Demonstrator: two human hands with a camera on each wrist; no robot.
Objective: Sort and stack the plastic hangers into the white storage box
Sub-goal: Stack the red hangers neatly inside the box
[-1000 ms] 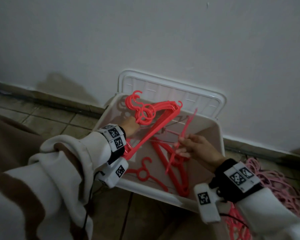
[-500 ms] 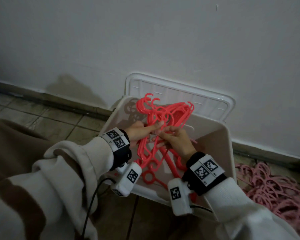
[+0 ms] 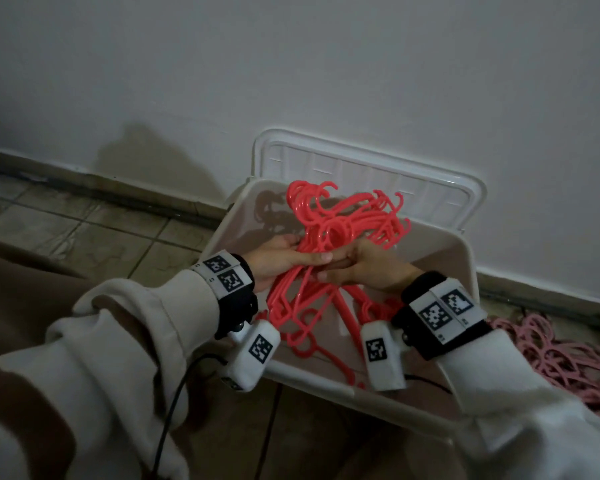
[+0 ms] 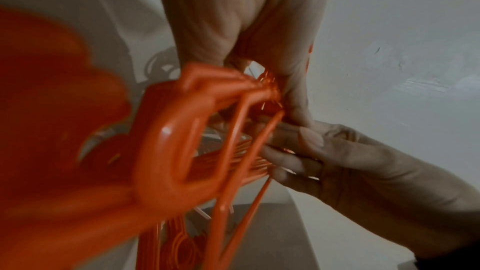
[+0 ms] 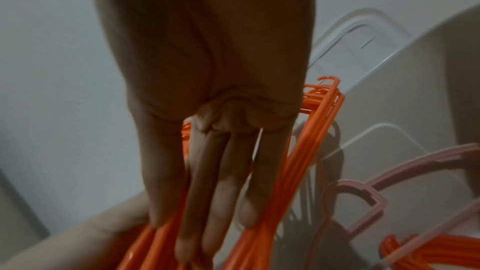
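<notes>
1. Left hand [image 3: 279, 259] and right hand [image 3: 364, 270], fingertips touching, curled around 1 bunch of red hangers [image 3: 340, 223].
2. Bunch above white storage box [image 3: 465, 268], hooks pointing away toward wall, long axis running front-to-back.

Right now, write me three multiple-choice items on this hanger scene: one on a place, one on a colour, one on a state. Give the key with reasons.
1. Where does the box's lid stand?
A. Leaning on the wall behind the white storage box
B. Flat on the floor in front of it
C. Shut on top of it

2. What colour is the heap of hangers on the floor to the right of the box?
A. Blue
B. Pale pink
C. Black

3. How is the red hanger bundle held?
A. By the left hand alone
B. By neither hand
C. By the left hand and right hand together

Key: 1 A, the lid stands upright against the wall; 2 B, the heap is pale pink; 3 C, both hands grip the bundle over the box.
</notes>
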